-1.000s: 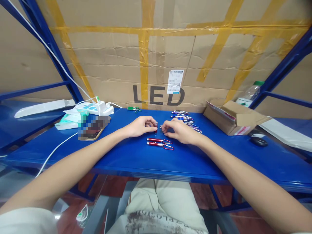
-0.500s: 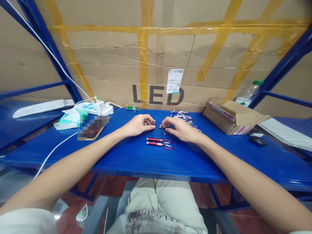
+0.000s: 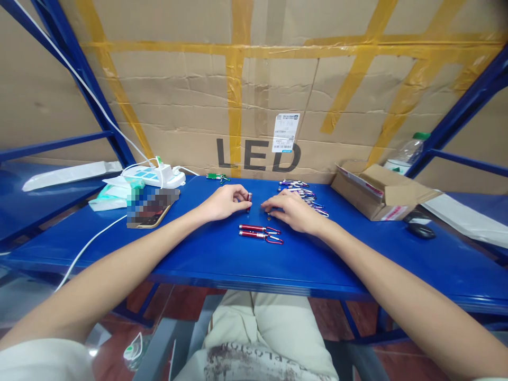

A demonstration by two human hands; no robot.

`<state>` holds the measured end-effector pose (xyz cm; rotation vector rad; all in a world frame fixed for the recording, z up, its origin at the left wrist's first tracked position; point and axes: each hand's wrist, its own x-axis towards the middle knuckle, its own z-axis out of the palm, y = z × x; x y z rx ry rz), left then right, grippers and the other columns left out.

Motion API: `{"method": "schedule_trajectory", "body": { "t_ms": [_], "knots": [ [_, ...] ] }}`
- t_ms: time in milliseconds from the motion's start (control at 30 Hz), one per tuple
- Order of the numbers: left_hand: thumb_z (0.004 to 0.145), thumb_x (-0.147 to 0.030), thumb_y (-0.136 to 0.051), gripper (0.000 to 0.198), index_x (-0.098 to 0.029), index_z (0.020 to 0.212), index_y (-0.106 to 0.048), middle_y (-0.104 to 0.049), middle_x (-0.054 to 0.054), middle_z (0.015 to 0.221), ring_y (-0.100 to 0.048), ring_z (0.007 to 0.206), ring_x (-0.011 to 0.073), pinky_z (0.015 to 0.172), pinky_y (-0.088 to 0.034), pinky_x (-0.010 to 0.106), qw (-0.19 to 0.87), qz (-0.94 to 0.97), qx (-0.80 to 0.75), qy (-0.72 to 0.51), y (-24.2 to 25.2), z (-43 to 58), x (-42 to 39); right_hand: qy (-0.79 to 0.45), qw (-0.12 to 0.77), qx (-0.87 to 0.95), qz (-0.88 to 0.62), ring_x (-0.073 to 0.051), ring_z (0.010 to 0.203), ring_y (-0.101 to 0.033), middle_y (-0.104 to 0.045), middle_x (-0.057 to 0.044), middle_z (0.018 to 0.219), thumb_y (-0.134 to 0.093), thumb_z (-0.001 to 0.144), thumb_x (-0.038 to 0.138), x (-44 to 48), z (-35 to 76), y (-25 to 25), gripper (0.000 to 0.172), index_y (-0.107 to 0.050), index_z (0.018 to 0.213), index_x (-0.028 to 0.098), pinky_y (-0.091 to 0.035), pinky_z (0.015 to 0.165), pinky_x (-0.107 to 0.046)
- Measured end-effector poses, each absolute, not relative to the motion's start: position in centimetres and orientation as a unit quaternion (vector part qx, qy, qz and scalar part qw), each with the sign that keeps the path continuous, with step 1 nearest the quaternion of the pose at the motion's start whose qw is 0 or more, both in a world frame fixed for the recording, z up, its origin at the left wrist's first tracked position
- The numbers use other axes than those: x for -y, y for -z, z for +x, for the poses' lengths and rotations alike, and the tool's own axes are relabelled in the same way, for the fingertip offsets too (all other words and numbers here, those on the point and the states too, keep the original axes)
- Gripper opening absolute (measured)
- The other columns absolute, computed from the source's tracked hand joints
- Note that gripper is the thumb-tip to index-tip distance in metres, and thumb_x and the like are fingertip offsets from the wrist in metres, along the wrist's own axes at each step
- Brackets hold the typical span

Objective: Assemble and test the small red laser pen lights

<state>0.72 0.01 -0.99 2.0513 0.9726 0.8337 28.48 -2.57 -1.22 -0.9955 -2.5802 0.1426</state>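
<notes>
Nearest you on the blue tabletop [image 3: 210, 256] lie two red metal penlights with looped clips [image 3: 252, 234]. Beyond, your left hand [image 3: 227, 203] pinches an upright red metal cylinder [image 3: 250, 197]; it looks light, stiff and slick, best held by its sides. Your right hand [image 3: 292, 211] curls over a tiny round metallic piece [image 3: 269, 216]; whether it grips anything, I cannot tell. Farther, blue penlights [image 3: 292, 184] lie heaped.

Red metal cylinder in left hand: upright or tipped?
Roughly upright: the red metal cylinder shows near-vertical, silvery end up, held in the left hand.
</notes>
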Motion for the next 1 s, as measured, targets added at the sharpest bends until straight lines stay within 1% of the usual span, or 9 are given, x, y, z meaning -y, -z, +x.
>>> {"method": "schedule_trajectory", "body": {
  "t_ms": [133, 300, 433, 533, 600, 667, 767, 867, 1000],
  "knots": [
    [0.082, -0.047, -0.084, 0.036, -0.018, 0.098, -0.070, -0.080, 0.006, 0.089, -0.076, 0.084, 0.0221, 0.081, -0.056, 0.036, 0.351, 0.795, -0.375, -0.323, 1.0, 0.7, 0.0, -0.064, 0.182, 0.911, -0.364, -0.032, 0.108, -0.063, -0.084, -0.007, 0.110, -0.064, 0.101, 0.020, 2.8, 28.4, 0.9, 0.023, -0.076, 0.120, 0.025, -0.042, 0.102, -0.048],
    [0.082, -0.047, -0.084, 0.036, -0.018, 0.098, -0.070, -0.080, 0.007, 0.090, -0.076, 0.086, 0.0231, 0.082, -0.057, 0.036, 0.348, 0.793, -0.382, -0.324, 1.1, 0.7, 0.0, -0.096, 0.188, 0.900, -0.380, -0.029, 0.100, -0.065, -0.084, -0.006, 0.102, -0.065, 0.095, 0.015, 2.8, 28.3, 0.8, 0.028, -0.073, 0.121, 0.022, -0.044, 0.097, -0.044],
    [0.082, -0.046, -0.082, 0.035, -0.018, 0.098, -0.070, -0.080, 0.007, 0.091, -0.076, 0.086, 0.0227, 0.082, -0.057, 0.036, 0.341, 0.796, -0.383, -0.322, 0.9, 0.7, 0.0, -0.108, 0.195, 0.899, -0.377, -0.027, 0.097, -0.069, -0.084, -0.005, 0.099, -0.068, 0.095, 0.018, 2.8, 28.4, 0.5, 0.021, -0.075, 0.115, 0.022, -0.045, 0.097, -0.043],
    [0.083, -0.045, -0.082, 0.033, -0.018, 0.098, -0.070, -0.080, 0.007, 0.090, -0.076, 0.085, 0.0226, 0.082, -0.057, 0.037, 0.343, 0.796, -0.385, -0.317, 0.8, 0.7, 0.1, -0.144, 0.192, 0.899, -0.366, -0.025, 0.092, -0.073, -0.084, -0.004, 0.096, -0.072, 0.094, 0.022, 2.6, 28.6, 0.3, 0.019, -0.076, 0.113, 0.021, -0.049, 0.094, -0.040],
    [0.083, -0.045, -0.082, 0.034, -0.018, 0.098, -0.070, -0.080, 0.007, 0.089, -0.076, 0.085, 0.0227, 0.082, -0.056, 0.036, 0.343, 0.798, -0.382, -0.317, 0.8, 0.7, 0.0, -0.144, 0.203, 0.899, -0.361, -0.025, 0.094, -0.074, -0.083, -0.006, 0.099, -0.071, 0.096, 0.022, 2.5, 28.7, 0.4, 0.019, -0.077, 0.114, 0.021, -0.051, 0.091, -0.038],
    [0.083, -0.046, -0.082, 0.034, -0.018, 0.098, -0.069, -0.080, 0.007, 0.090, -0.076, 0.086, 0.0231, 0.082, -0.056, 0.037, 0.341, 0.800, -0.378, -0.317, 0.8, 0.7, 0.0, -0.104, 0.223, 0.901, -0.358, -0.027, 0.104, -0.073, -0.082, -0.009, 0.112, -0.065, 0.099, 0.022, 2.4, 28.6, 0.6, 0.024, -0.076, 0.121, 0.021, -0.051, 0.097, -0.042],
    [0.084, -0.047, -0.081, 0.034, -0.018, 0.099, -0.069, -0.081, 0.007, 0.092, -0.076, 0.088, 0.0239, 0.083, -0.056, 0.037, 0.340, 0.803, -0.375, -0.313, 1.0, 0.6, -0.1, -0.048, 0.227, 0.906, -0.355, -0.032, 0.120, -0.066, -0.077, -0.013, 0.133, -0.056, 0.104, 0.020, 2.6, 28.3, 1.2, 0.038, -0.071, 0.139, 0.024, -0.046, 0.107, -0.050],
    [0.085, -0.047, -0.080, 0.034, -0.019, 0.099, -0.069, -0.082, 0.007, 0.092, -0.076, 0.088, 0.0237, 0.083, -0.056, 0.037, 0.337, 0.807, -0.371, -0.313, 1.1, 0.6, -0.1, -0.041, 0.206, 0.911, -0.355, -0.034, 0.123, -0.061, -0.077, -0.012, 0.132, -0.053, 0.105, 0.019, 2.7, 28.0, 1.7, 0.045, -0.068, 0.146, 0.026, -0.047, 0.106, -0.052],
    [0.085, -0.046, -0.080, 0.033, -0.018, 0.099, -0.070, -0.082, 0.007, 0.092, -0.076, 0.087, 0.0230, 0.083, -0.056, 0.036, 0.333, 0.813, -0.364, -0.307, 0.9, 0.7, 0.2, -0.035, 0.210, 0.912, -0.351, -0.034, 0.119, -0.060, -0.079, -0.012, 0.127, -0.048, 0.107, 0.018, 2.6, 28.0, 1.9, 0.041, -0.073, 0.139, 0.025, -0.048, 0.102, -0.051]
  ]
}}
